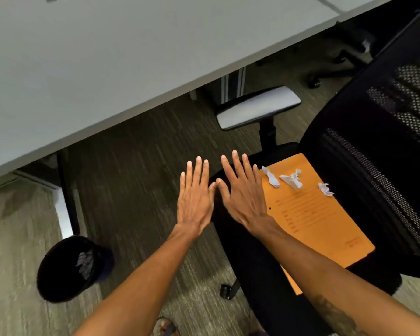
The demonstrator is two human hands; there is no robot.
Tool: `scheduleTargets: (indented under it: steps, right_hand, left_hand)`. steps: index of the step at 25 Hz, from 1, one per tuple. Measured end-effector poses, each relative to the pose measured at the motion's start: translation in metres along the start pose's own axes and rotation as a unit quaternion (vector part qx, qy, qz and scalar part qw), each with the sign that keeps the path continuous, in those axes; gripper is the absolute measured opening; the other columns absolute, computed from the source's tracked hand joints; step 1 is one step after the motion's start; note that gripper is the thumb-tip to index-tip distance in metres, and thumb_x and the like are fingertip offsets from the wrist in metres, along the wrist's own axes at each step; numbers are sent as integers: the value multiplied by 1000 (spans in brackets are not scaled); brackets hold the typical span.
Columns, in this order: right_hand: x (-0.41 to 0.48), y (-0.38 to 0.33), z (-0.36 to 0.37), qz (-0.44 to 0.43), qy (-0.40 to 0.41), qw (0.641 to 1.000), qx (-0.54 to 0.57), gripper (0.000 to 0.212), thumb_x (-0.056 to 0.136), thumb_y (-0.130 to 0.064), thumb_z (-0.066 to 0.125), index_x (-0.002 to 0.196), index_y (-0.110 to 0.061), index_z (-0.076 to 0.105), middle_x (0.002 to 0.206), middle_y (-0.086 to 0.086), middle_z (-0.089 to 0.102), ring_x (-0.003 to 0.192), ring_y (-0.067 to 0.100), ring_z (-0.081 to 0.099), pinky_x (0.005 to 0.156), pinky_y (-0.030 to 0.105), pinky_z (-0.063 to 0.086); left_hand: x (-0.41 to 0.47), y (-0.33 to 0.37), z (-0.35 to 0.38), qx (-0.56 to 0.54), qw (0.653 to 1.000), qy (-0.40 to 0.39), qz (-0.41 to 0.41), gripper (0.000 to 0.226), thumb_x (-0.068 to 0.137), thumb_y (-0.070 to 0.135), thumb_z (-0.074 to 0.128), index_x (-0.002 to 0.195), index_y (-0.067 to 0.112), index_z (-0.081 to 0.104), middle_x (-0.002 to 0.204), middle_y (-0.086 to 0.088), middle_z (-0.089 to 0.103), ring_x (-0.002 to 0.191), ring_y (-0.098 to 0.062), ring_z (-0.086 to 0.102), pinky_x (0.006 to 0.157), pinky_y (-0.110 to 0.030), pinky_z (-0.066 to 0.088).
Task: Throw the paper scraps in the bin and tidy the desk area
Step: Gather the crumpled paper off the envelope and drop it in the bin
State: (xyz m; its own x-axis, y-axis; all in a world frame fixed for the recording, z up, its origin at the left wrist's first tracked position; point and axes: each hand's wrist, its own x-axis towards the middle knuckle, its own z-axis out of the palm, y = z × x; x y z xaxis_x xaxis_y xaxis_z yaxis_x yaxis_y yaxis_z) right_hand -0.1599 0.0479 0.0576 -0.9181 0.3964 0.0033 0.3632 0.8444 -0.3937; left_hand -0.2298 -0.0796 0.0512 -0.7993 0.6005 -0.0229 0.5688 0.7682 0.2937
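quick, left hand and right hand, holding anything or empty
left hand: open, fingers spread, holding nothing
right hand: open, fingers spread, holding nothing

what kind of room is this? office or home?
Most likely an office workstation: a long grey desk, a black mesh swivel chair with an orange envelope and paper scraps on its seat, a black wastebasket on grey commercial-style carpet, and another chair's wheeled base beyond.

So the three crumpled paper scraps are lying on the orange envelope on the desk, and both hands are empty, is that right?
Not quite. The head view shows the three paper scraps on the orange envelope, but the envelope lies on the black office chair's seat, not on the desk. Left hand and right hand are indeed empty.
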Motion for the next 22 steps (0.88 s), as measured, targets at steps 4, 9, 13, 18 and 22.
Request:
scheduleTargets:
  steps: [4, 9, 13, 18, 22]
  right_hand:
    - [-13, 54, -15, 43, 15, 999, 2, 62, 105, -49, 29, 161, -27, 15, 169, 5, 5, 156, 25, 1, 125, 49, 7]
    - [-36, 125, -18, 87, 27, 996, -25, 63, 103, -51, 24, 161, -28, 14, 169, 6, 7, 156, 26, 4, 125, 52, 12]
    - [-51, 172, -21, 126, 27, 991, -27, 62, 106, -49, 33, 161, -27, 15, 169, 6, 7, 156, 27, 5, 125, 51, 11]
    - [-60, 215, -24, 155, 28, 986, -49, 63, 105, -51, 30, 161, -26, 14, 169, 8, 8, 156, 29, 8, 124, 51, 13]
    - [-57, 243, -23, 173, 26, 984, -46, 64, 104, -49, 35, 161, -24, 20, 168, 9, 11, 155, 28, 11, 124, 50, 13]
  left_hand:
    - [10, 47, 21, -10, 999, -28, 31, 60, 107, 40, 25, 158, 18, 4, 166, -2, -5, 152, -22, -11, 125, -46, 4]
    - [18, 97, 53, 16, 996, -56, 71, 61, 107, 43, 23, 158, 19, -2, 166, -3, -8, 152, -23, -13, 125, -46, 4]
    - [25, 128, 75, 16, 993, -75, 94, 62, 106, 45, 23, 158, 19, 1, 166, -3, -6, 152, -24, -11, 125, -46, 4]
    - [33, 154, 96, 16, 990, -90, 110, 63, 106, 48, 25, 158, 20, 4, 166, -4, -4, 153, -25, -9, 125, -47, 5]
    - [43, 160, 114, 47, 990, -80, 110, 64, 103, 53, 19, 158, 20, 8, 166, -7, 3, 153, -32, -1, 123, -52, 12]
